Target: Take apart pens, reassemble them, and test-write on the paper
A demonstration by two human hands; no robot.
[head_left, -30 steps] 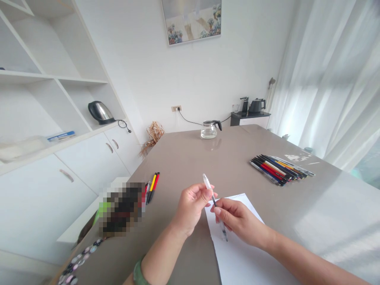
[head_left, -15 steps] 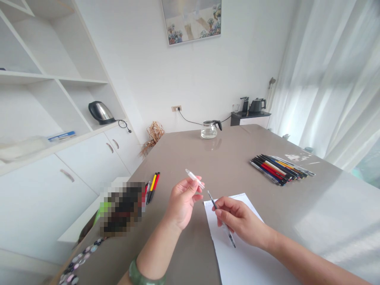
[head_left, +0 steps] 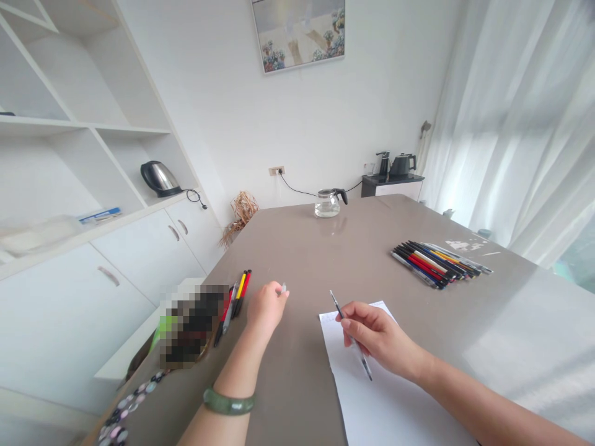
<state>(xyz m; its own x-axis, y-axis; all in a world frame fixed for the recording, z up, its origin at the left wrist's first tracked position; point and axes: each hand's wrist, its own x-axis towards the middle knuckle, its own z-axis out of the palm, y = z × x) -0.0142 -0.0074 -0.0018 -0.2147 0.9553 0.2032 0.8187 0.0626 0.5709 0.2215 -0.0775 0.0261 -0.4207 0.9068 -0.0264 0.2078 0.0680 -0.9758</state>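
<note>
My left hand [head_left: 268, 305] is closed beside the pens at the left, hovering over or resting on the table. A bit of a clear pen cap [head_left: 283, 288] shows between its fingertips; the rest is hidden. Over the top part of a white sheet of paper [head_left: 357, 396], my right hand [head_left: 376, 337] grips a slim clear pen [head_left: 364, 363] with dark ends. The pen slants, its narrow tip pointing up and away to the left. A few red, yellow and grey pens [head_left: 239, 294] lie just left of my left hand.
A row of many pens [head_left: 437, 263] lies on the table [head_left: 297, 248] at the right. A glass pot [head_left: 328, 204] with clear liquid stands at the far edge. A blurred-out dark patch [head_left: 193, 322] and a bead string [head_left: 132, 402] are at the left edge.
My left hand has moved left and down, away from my right hand, taking the clear pen cap towards the left pens. My right hand has barely moved with its pen.
</note>
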